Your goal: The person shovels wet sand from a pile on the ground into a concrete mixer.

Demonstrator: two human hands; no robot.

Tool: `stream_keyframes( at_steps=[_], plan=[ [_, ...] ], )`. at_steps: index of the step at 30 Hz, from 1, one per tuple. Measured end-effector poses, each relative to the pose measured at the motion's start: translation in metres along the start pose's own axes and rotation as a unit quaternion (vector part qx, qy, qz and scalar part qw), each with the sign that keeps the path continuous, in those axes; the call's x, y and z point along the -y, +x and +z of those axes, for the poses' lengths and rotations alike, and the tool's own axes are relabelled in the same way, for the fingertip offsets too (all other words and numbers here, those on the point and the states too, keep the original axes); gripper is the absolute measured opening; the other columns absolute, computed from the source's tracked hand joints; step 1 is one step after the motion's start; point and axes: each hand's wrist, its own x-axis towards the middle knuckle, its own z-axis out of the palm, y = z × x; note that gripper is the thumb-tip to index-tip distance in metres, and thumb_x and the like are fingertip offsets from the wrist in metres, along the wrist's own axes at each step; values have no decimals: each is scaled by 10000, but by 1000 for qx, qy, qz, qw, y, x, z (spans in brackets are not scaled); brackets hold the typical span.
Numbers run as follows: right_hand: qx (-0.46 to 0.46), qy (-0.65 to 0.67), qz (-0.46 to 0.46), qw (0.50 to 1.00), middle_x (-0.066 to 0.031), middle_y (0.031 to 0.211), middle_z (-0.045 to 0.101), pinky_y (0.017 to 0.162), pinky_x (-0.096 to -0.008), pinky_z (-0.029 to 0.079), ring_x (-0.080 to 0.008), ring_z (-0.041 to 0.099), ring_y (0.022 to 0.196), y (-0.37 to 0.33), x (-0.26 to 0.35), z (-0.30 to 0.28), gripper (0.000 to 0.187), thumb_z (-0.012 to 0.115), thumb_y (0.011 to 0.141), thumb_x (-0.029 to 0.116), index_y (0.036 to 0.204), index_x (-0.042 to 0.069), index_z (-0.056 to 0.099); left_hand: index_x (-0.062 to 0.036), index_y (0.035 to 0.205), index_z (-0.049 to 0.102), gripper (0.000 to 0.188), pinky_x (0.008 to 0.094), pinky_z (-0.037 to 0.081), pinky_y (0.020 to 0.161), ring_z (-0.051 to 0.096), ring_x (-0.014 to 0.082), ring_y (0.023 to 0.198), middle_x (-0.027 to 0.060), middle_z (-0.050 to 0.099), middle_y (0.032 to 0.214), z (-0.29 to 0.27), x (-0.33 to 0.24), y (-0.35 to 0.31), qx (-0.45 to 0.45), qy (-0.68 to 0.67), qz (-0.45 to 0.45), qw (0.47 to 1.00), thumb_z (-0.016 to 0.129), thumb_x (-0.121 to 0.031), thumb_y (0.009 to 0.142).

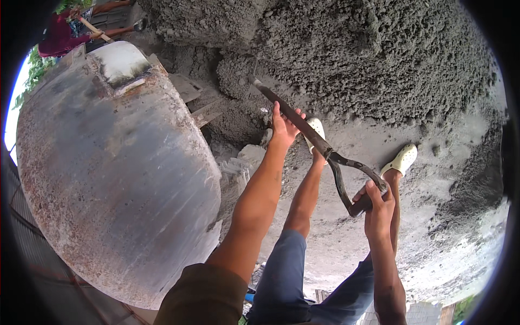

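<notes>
A shovel (306, 129) with a dark shaft and a forked handle slants across the middle. My left hand (285, 125) is closed around the shaft from beneath, thumb on one side and fingertips on the other. Farther back, my right hand (381, 208) grips the crossbar at the handle's end. The shaft's far end reaches a heap of wet grey concrete mix (330, 59); the blade cannot be made out there.
A big rusty grey metal drum (124, 173) fills the left side, close to my left arm. Beyond it, a person in a maroon top (65, 35) holds a wooden handle (95, 28). My feet in pale clogs (402, 160) stand on dusty ground (330, 227) beside broken concrete chunks (244, 160).
</notes>
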Motion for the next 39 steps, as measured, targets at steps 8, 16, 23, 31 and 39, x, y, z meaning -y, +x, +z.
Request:
stream_keyframes(
  at_steps=[8, 16, 23, 31, 39],
  plan=[
    [-290, -130, -140, 938, 18, 618, 488, 435, -212, 339, -49, 442, 478, -39, -15, -91, 278, 592, 1005, 309, 870, 75, 529, -105, 772, 521, 166, 371, 470, 489, 474, 189, 498, 25, 492, 619, 12, 79, 102, -53, 50, -54, 996, 645, -141, 878],
    [-322, -93, -105, 936, 30, 549, 447, 368, -243, 313, -62, 410, 393, -58, -17, -265, 315, 577, 1004, 359, 877, 76, 524, -97, 768, 537, 150, 404, 521, 572, 521, 188, 575, 27, 499, 666, 56, 190, 26, -143, 108, -20, 984, 656, -132, 853],
    [-314, -27, 99, 944, -24, 585, 499, 351, -296, 396, -141, 467, 376, -126, -16, -429, 428, 578, 968, 497, 872, 84, 522, -95, 890, 547, 194, 426, 513, 589, 550, 222, 570, 34, 537, 732, 146, 270, -166, -151, 115, 23, 982, 718, -129, 803],
    [10, -251, 296, 921, -52, 733, 675, 585, -307, 477, -155, 604, 603, -153, 46, -516, 473, 568, 944, 560, 927, 126, 755, -46, 1065, 577, 457, 375, 501, 756, 569, 186, 835, 39, 553, 980, 248, 248, -369, -4, 187, 129, 974, 826, -220, 723],
    [-221, -115, -117, 961, -133, 940, 700, 771, -312, 530, -157, 661, 878, -264, 84, -533, 439, 700, 905, 357, 1047, -57, 664, -120, 865, 501, 314, 340, 466, 629, 549, 168, 690, 24, 525, 794, 222, 267, -515, -15, 151, 241, 959, 740, -322, 847]
  ],
)
